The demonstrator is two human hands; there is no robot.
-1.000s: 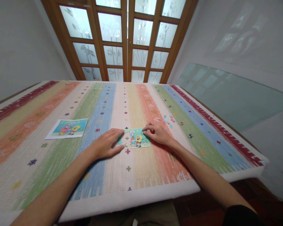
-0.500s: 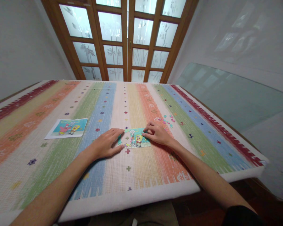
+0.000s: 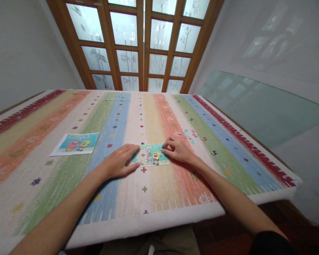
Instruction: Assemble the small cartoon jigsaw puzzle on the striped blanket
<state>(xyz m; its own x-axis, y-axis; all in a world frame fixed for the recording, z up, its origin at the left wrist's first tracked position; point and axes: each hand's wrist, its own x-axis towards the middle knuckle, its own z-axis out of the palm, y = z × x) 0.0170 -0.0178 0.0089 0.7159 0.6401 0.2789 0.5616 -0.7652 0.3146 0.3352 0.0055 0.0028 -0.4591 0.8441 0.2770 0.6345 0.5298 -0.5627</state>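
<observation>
A small, partly assembled jigsaw puzzle (image 3: 156, 156) lies flat on the cloth before me, showing a yellow square cartoon figure and a pale turquoise one. Tablecloth shows through a gap in its left part. My left hand (image 3: 123, 160) rests at the puzzle's left edge, thumb and fingers spread around that side. Over the upper right part, the thumb and forefinger of my right hand (image 3: 175, 150) are pinched together; whatever is between them is too small and covered to make out. Loose jigsaw pieces (image 3: 193, 134) in pink and turquoise lie just beyond the right hand.
To the left lies a printed picture (image 3: 78, 143) of similar cartoon figures on white paper. A striped, patterned tablecloth (image 3: 133, 198) covers the table. A glass panel (image 3: 257, 99) leans on the right wall, and wooden doors (image 3: 144, 49) with frosted panes stand behind.
The fingertips of my right hand have shifted very slightly over the puzzle's right part, still pinched. My left hand stays in place.
</observation>
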